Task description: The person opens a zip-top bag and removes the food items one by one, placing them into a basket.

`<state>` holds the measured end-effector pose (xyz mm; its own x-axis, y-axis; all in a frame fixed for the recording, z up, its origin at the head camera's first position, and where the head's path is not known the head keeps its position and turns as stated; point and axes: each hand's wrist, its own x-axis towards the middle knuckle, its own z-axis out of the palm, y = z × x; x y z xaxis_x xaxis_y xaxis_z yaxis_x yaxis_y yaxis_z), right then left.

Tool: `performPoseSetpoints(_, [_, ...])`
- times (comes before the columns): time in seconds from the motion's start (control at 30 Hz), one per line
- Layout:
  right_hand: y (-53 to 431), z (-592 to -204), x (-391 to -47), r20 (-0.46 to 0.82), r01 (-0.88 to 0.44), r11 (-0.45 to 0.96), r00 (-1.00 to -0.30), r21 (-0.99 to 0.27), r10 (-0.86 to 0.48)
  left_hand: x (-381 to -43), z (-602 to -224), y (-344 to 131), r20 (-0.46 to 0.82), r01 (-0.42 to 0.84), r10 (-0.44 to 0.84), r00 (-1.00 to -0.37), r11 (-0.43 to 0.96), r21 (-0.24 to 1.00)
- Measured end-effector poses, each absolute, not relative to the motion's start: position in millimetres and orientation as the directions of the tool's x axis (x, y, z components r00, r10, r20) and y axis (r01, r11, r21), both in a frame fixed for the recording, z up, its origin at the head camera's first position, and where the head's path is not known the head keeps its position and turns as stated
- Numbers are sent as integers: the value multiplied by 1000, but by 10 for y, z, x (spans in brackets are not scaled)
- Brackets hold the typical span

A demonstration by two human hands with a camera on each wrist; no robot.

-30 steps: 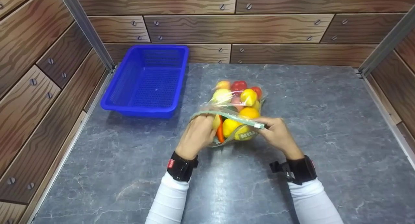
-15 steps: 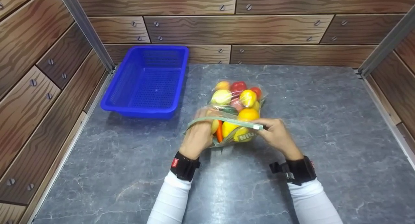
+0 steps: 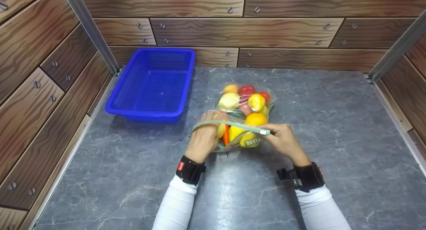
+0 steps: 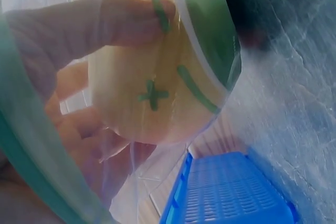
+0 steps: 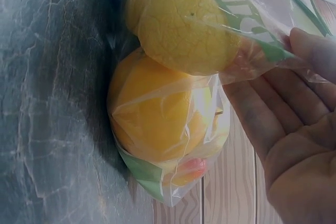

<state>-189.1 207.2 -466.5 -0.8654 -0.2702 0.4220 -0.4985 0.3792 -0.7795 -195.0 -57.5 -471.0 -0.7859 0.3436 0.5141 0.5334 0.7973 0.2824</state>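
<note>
A clear zip bag (image 3: 253,141) full of fruit and vegetables lies on the table, its green-edged mouth spread apart. My left hand (image 3: 203,140) reaches in through the mouth. Seen through the film in the left wrist view, its thumb and fingers grip a pale yellow, rounded fruit (image 4: 123,90). Pinched between the thumb and fingers of my right hand (image 3: 284,140) is the bag's edge, by the white slider (image 3: 263,132). Inside the bag are an orange (image 5: 157,114), a wrinkled yellow fruit (image 5: 184,24), a slim orange piece (image 3: 226,135) and red fruits (image 3: 247,90).
To the left of the bag, toward the back, stands a blue perforated basket (image 3: 146,114) with nothing in it. Wood-patterned walls (image 3: 283,32) enclose the grey marbled table (image 3: 109,166) at the back and both sides.
My left hand has slid a little deeper into the bag, away from me, and the mouth's left end has shifted slightly with it. The right hand keeps its hold on the edge.
</note>
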Motion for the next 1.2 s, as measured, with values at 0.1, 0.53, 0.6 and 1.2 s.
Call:
performPoseSetpoints(0.1, [2072, -4664, -1890, 417, -490, 370, -870, -789, -262, -1929, -4666, -577, 494, 541, 356, -793, 784, 304])
performPoseSetpoints(0.53, [2097, -4661, -1901, 418, -476, 345, -878, -809, -232, -1700, -4359, -540, 385, 557, 451, -805, 797, 232])
performPoseSetpoints(0.6, [2103, -4664, -1902, 411, -467, 346, -883, -813, -226, -1673, -4319, -533, 376, 564, 463, -803, 795, 225])
performPoseSetpoints(1.2, [2162, -4648, -1926, 357, -408, 349, -912, -844, -204, -1532, -4055, -556, 459, 660, 493, -739, 666, 348])
